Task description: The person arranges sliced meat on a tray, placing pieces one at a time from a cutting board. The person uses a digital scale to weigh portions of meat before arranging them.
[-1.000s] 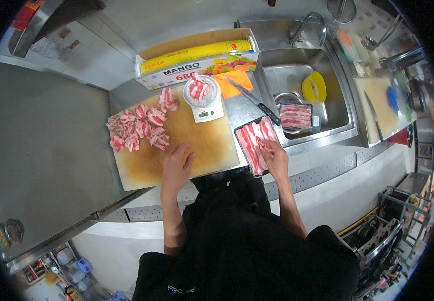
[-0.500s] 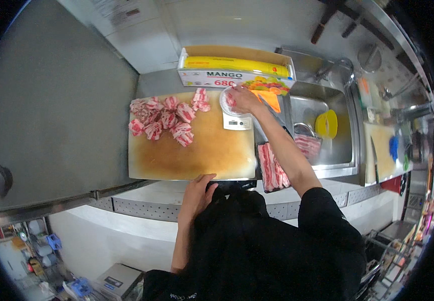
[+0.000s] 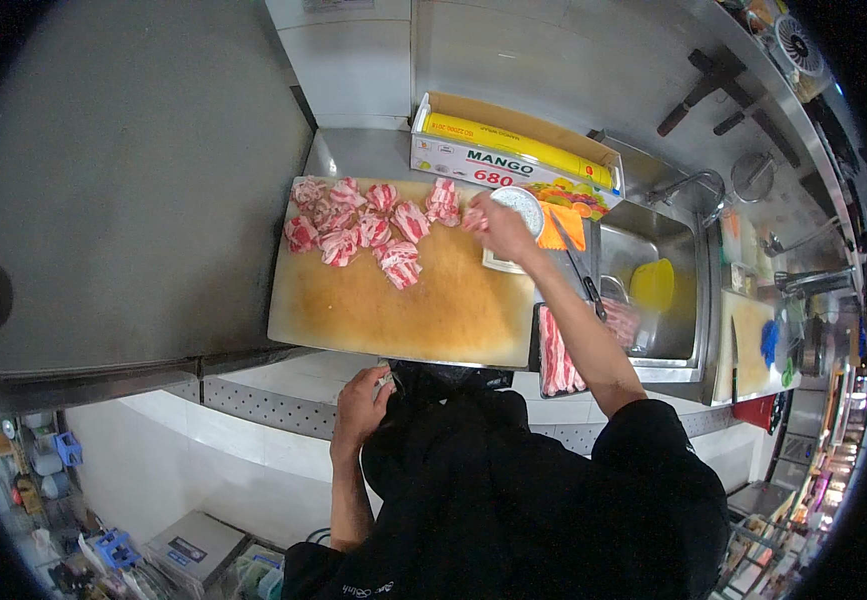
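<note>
My right hand (image 3: 501, 228) is closed on a small bunch of sliced, streaky raw meat (image 3: 472, 217). It hovers over the cutting board's far right part, just left of a round white bowl (image 3: 519, 208). The bowl rests on a white kitchen scale (image 3: 500, 264), partly covered by my wrist. Several similar piles of meat slices (image 3: 341, 248) lie on the far left of the stained cutting board (image 3: 398, 320). Below the board's near edge is my left hand (image 3: 361, 402), fingers curled, with something small and pale at the fingertips that I cannot make out.
Behind the board stands a long carton (image 3: 453, 160) with a yellow roll inside. An orange cloth (image 3: 565, 228) and a knife (image 3: 593, 297) lie right of the scale. A tray of meat slices (image 3: 559, 350) sits nearby. Farther right, a sink (image 3: 695, 335) holds a yellow container (image 3: 652, 285).
My right hand has lifted the meat out of the bowl and moved it left over the board. My left hand has dropped away from the board's near edge. The view has shifted.
</note>
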Demonstrator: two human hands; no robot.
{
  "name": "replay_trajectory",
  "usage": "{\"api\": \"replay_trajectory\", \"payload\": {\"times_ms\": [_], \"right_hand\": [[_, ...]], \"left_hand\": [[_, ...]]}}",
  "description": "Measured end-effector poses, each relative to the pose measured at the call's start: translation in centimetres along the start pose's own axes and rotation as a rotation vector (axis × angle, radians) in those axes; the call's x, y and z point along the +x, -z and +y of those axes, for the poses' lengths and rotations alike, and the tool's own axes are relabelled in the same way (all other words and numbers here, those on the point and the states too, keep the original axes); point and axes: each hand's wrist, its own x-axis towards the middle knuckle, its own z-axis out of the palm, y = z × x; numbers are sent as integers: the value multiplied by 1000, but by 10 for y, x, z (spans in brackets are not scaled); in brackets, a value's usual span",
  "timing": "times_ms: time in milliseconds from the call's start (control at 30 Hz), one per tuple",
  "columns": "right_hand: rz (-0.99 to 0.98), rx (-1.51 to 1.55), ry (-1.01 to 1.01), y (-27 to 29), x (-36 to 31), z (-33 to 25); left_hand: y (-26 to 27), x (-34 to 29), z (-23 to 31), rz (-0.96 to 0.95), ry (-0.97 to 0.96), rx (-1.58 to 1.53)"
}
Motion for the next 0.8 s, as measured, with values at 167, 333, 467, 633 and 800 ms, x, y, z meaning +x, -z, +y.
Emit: {"api": "replay_trajectory", "payload": {"times_ms": [167, 333, 467, 633, 800], "right_hand": [[150, -324, -195, -103, 7, -17], [215, -494, -260, -130, -13, -66], [136, -407, -299, -108, -19, -75], [234, -108, -296, -89, -56, -73], [274, 253, -332, -28, -169, -58]], "left_hand": [[19, 28, 6, -32, -47, 10], [35, 36, 10, -28, -84, 43], [37, 40, 12, -123, -21, 46], [18, 37, 1, -221, -75, 67], [-19, 46, 18, -299, -71, -10]]}}
